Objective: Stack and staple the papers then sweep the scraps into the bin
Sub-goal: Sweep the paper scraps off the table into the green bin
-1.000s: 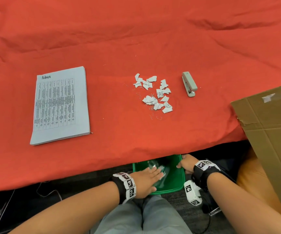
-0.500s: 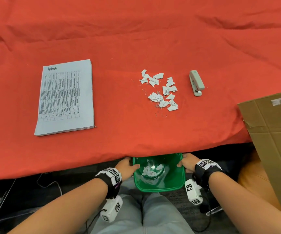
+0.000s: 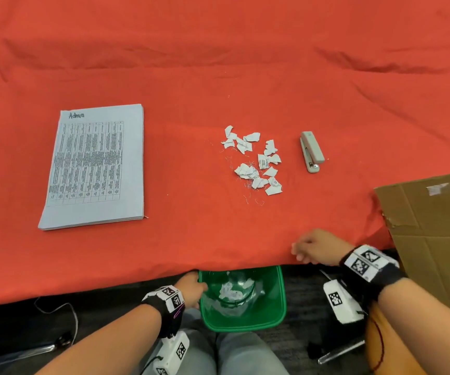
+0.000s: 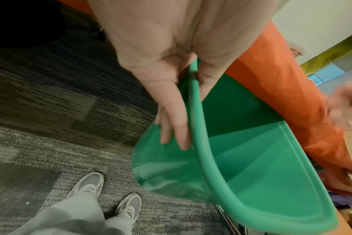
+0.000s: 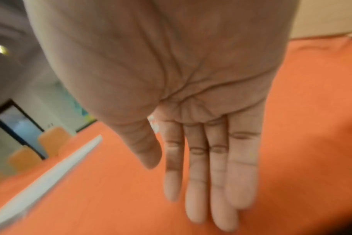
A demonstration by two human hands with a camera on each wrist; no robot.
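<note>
A green bin [image 3: 278, 301] hangs just below the table's front edge with scraps inside. My left hand [image 3: 191, 289] grips its left rim [image 4: 199, 120], thumb inside and fingers [image 4: 175, 127] on the outer wall. My right hand [image 3: 315, 247] is open over the red cloth at the front edge, fingers [image 5: 211, 174] straight and empty. A heap of paper scraps [image 3: 253, 161] and loose staples lies mid-table. The grey stapler [image 3: 311, 151] sits to their right. The stacked papers [image 3: 96, 166] lie at the left.
A cardboard sheet [image 3: 434, 234] leans over the table's right front corner. The red cloth [image 3: 218, 63] covers the whole table. My knees [image 3: 234, 353] are under the bin, with carpet [image 4: 50, 95] and my shoes [image 4: 86, 186] below.
My right hand let go of the bin's right rim and rose onto the table's front edge. My left hand went from inside the bin to gripping its left rim.
</note>
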